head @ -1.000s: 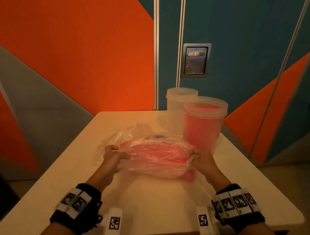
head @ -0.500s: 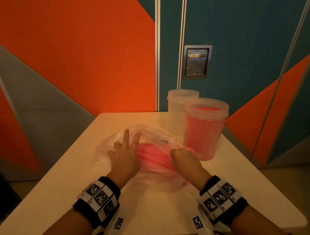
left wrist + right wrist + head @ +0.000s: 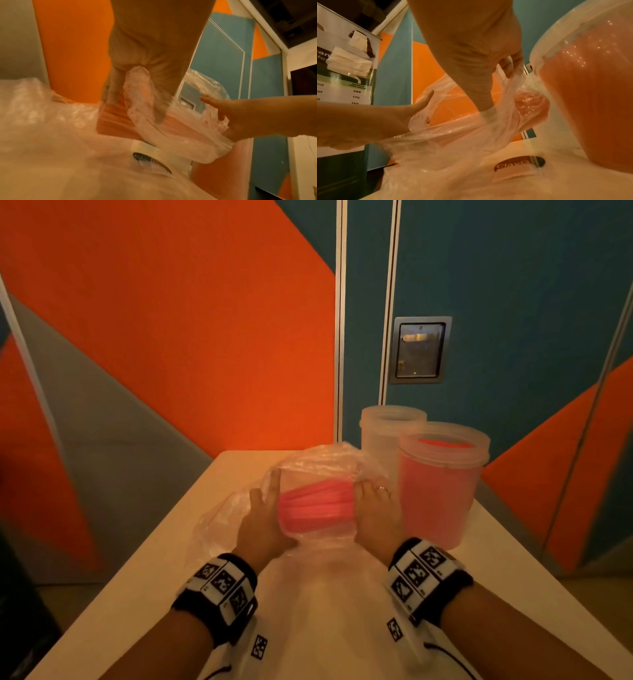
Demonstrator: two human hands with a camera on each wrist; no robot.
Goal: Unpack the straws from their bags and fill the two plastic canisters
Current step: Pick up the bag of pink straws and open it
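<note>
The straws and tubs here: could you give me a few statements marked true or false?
1. The near canister is full of pink straws. True.
2. The far canister is full too. False: it looks empty.
3. Both hands hold the straw bundle in its bag. True: left hand and right hand grip its ends.
4. The bundle stands inside a canister. False: it is over the table.

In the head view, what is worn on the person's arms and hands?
Each forearm is bare, with a black wristband on the left and another on the right, both carrying white squares with black coded markers. The right hand wears a thin ring. No gloves.
</note>
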